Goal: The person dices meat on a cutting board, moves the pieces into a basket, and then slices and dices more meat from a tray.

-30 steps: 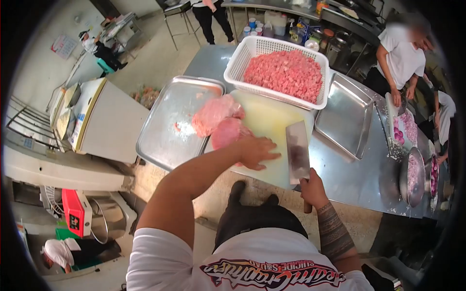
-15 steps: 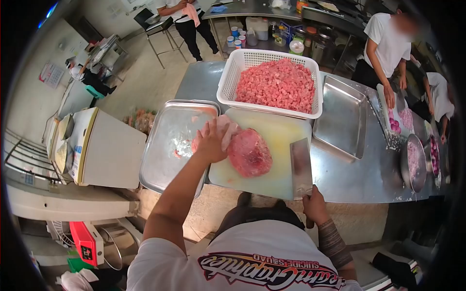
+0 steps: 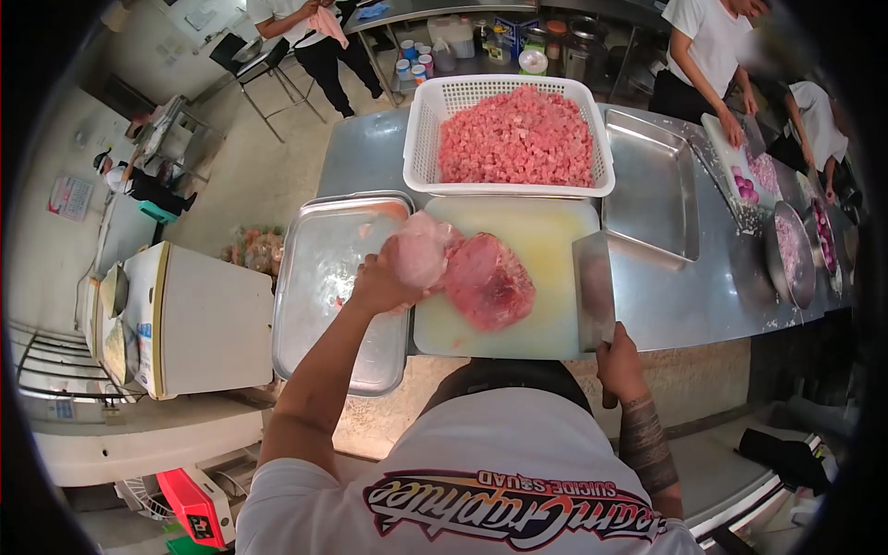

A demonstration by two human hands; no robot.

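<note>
My left hand is closed on the left edge of a pale pink piece of meat, its fingers partly hidden. That piece lies across the tray's right rim and the cutting board's left side, touching a larger red chunk of meat. The chunk sits on the whitish, yellow-stained cutting board. In my right hand is the handle of a broad cleaver, its blade flat over the board's right edge. Left of the board is a metal tray with small meat scraps.
Behind the board stands a white basket of diced meat. A steel tray lies to the right. Farther right, a co-worker chops onions on a board; metal bowls stand nearby. A white freezer is at left.
My left hand has gone from resting spread on the pale piece to gripping its left edge, and more of that piece shows. The cleaver remains in my right hand. The view has shifted slightly.
</note>
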